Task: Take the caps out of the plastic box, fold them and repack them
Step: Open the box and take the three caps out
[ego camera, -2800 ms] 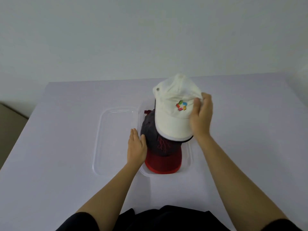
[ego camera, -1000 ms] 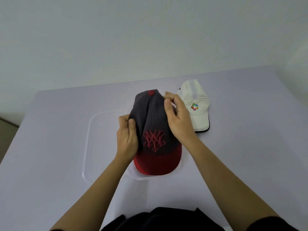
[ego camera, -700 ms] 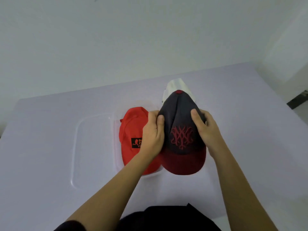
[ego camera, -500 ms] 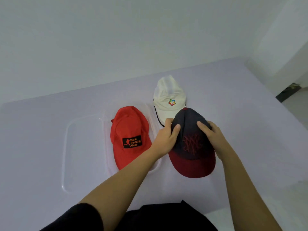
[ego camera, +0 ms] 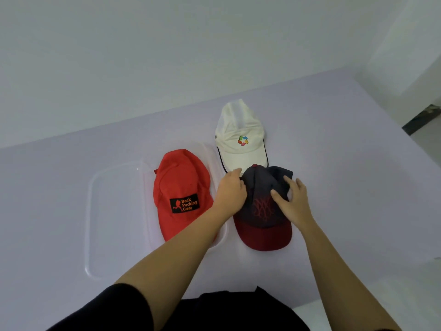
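Observation:
A dark grey cap with a maroon brim (ego camera: 265,237) lies on the table just right of the clear plastic box (ego camera: 223,238). My left hand (ego camera: 230,192) grips the left rear of its crown. My right hand (ego camera: 293,201) pinches the crown from the right, and the fabric is crumpled between my hands. A red cap (ego camera: 181,177) with a black patch lies inside the box. Behind the dark cap, a white cap (ego camera: 241,132) with a coloured logo rests on the table, brim toward me.
The box's clear lid (ego camera: 95,211) lies flat on the table to the left of the box. The pale lilac table (ego camera: 358,187) runs to a white wall at the back; its right edge drops to the floor.
The white cap was set on the table. Both hands lifted the dark cap out of the box, uncovering the red cap, put it down to the right, and its crown is now pushed in.

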### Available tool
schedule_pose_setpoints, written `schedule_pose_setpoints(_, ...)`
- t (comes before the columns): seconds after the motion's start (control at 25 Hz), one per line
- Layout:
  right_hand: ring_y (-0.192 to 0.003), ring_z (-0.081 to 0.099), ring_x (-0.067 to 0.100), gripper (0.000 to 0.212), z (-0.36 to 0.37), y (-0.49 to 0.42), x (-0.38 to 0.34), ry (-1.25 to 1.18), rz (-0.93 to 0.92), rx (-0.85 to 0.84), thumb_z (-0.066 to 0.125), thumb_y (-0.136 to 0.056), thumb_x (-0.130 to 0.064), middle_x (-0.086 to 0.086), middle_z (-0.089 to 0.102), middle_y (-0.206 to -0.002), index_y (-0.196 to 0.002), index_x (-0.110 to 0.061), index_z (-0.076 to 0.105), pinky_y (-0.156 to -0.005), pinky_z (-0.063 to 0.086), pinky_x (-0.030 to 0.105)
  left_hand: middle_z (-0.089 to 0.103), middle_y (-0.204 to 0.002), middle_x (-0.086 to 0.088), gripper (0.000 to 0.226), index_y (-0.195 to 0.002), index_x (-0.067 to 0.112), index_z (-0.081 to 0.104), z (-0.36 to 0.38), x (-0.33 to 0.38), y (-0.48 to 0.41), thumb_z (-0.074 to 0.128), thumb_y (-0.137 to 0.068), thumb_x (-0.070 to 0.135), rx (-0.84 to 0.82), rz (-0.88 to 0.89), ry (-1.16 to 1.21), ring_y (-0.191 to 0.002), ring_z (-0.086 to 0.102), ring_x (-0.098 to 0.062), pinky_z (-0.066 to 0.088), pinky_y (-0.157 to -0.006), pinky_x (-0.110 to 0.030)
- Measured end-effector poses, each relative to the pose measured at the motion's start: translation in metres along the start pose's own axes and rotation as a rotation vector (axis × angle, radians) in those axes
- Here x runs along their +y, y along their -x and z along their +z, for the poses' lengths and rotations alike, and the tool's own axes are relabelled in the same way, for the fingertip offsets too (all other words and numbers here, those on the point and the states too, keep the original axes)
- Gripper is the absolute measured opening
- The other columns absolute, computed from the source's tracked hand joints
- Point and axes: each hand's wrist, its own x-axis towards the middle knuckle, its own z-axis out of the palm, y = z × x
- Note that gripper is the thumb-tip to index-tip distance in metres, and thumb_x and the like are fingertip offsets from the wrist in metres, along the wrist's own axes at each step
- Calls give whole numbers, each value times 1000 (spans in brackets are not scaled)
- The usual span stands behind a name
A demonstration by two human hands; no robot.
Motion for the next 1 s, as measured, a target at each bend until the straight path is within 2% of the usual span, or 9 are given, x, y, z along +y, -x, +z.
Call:
schedule_pose_setpoints(0.16,-141,25,24,51,23,13,-46,6,-302,292,59,-90,-21,12,25,-153,-137,-12,41,-113,27,34,47,-140,-16,48,-137,0,41,-43,-20,9,46,-90,1,388,57,101,-131,41,-26,22,-104,-16)
schedule_pose_setpoints(0.24,-136,34,22,40,45,18,-70,27,-477,244,56,-91,-13,12,41,-144,-129,-9,50,-110,29,28,38,-146,-19,53,-140,-1,33,-63,-45,9,47,-89,4,513,-95,127,-137,32,-29,18,-112,-24)
schedule_pose_setpoints(0.36,-138,32,23,36,83,21,-102,166,-649,-98,51,-93,-14,12,51,-137,-129,-9,52,-112,26,30,24,-152,-22,65,-146,-1,18,-82,-84,8,50,-92,16,476,-320,173,-141,22,-32,19,-116,-37)
schedule_pose_setpoints(0.48,-146,12,29,55,117,10,-113,528,-562,-335,51,-93,-32,19,37,-148,-139,-4,37,-117,14,41,37,-147,-17,70,-145,3,19,-91,-106,9,55,-92,30,335,-435,308,-133,39,-32,32,-106,-36)
schedule_pose_setpoints(0.64,-147,10,29,56,130,8,-112,663,-570,-305,56,-90,-34,8,55,-134,-138,-10,38,-117,0,46,57,-128,-10,47,-132,9,45,-100,-110,12,51,-94,35,257,-387,319,-116,54,-27,44,-98,-38)
schedule_pose_setpoints(0.76,-145,18,25,61,124,17,-112,460,-612,-254,56,-90,-36,5,47,-140,-142,-14,33,-117,1,42,64,-111,-5,32,-117,11,60,-119,-99,17,44,-97,31,371,-319,334,-110,58,-26,46,-94,-38)
schedule_pose_setpoints(0.84,-139,27,20,67,117,28,-117,155,-579,-219,59,-87,-40,4,39,-144,-143,-16,30,-115,15,36,66,-99,-1,26,-103,18,64,-134,-84,21,44,-96,32,455,-261,414,-102,61,-25,49,-90,-41)
schedule_pose_setpoints(0.92,-124,45,2,60,99,43,-121,-246,-419,-162,64,-85,-38,-8,49,-132,-136,-26,36,-106,34,22,69,-100,-2,26,-99,19,65,-146,-55,26,45,-94,34,504,-160,531,-99,63,-22,50,-92,-46)
schedule_pose_setpoints(1.0,-107,57,-6,50,67,50,-120,-544,-234,-167,65,-86,-32,-18,59,-115,-130,-28,42,-98,44,22,70,-105,-1,29,-104,17,66,-147,-15,23,45,-93,35,509,-51,587,-102,63,-18,50,-94,-44)
